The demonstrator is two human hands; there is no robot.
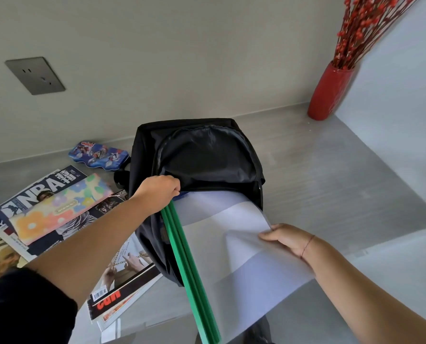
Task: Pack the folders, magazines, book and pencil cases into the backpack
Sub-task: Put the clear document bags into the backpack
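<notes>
Black fabric of the backpack [207,155] lies open mid-bench [331,182], its mouth toward the person. Clear folders [231,232] with green spines sit partway inside it, their lower ends jutting toward the front edge. At the lip of the opening, where the spines enter, the left hand [158,192] grips the fabric; the right hand [288,240] pinches the folders' right edge. Toward the left edge lie magazines [45,192] with a floral pencil case [60,209] on top, and a blue pencil case [99,155] by the back edge.
</notes>
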